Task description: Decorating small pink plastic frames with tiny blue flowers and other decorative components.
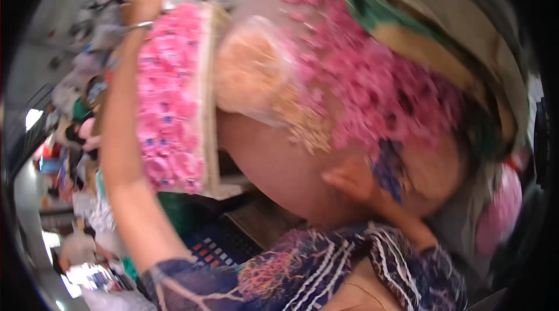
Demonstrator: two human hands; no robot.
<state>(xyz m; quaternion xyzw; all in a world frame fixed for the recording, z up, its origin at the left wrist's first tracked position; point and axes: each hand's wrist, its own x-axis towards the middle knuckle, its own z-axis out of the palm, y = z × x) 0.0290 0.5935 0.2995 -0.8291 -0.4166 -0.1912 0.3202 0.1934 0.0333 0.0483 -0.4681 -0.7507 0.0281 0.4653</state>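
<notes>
Rnd brown table (265,151): pink pcs (364,87), loose tan pcs (300,122), 1 clear bag (250,69).

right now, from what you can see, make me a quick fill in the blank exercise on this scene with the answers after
1. The biggest loose pile on the round surface is coloured ____.
2. In the picture, the clear bag lies ____ the long box and that pile.
3. The bracelet is worn on the person's ____ wrist.
4. The hand at the round surface is the person's ____ one.

Missing words: pink; between; left; right.
</notes>
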